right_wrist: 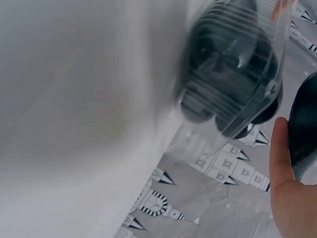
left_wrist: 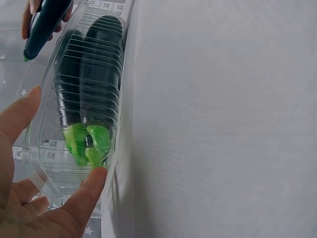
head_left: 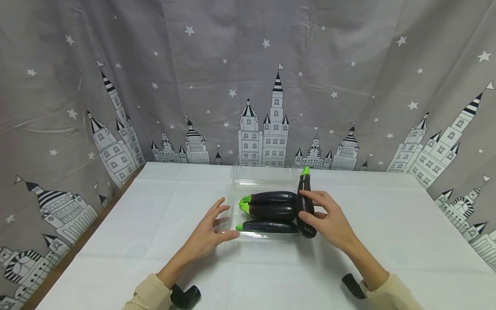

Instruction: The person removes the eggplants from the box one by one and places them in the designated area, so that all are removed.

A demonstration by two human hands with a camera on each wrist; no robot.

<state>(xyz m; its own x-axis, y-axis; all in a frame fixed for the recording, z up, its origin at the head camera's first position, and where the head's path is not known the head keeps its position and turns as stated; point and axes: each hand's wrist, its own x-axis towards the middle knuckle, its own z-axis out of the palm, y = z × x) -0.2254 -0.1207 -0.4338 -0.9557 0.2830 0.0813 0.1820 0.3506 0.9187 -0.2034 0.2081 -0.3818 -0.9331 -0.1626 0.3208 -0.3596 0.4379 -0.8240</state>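
In the head view, my right hand holds an eggplant between thumb and fingers, its green stem end pointing away. That eggplant is raised over the right end of a clear plastic container. Inside lie more dark eggplants, among them a front one and a rear one, green stems to the left. My left hand is at the container's left end with fingers spread. One fingertip appears to touch the clear wall in the left wrist view. The right wrist view shows the held eggplant only partly.
Behind the eggplants, the container's clear lid stands folded back. A white cloth covers the table. A grey curtain printed with castles and stars hangs at the back and sides. Black straps sit by the wrists.
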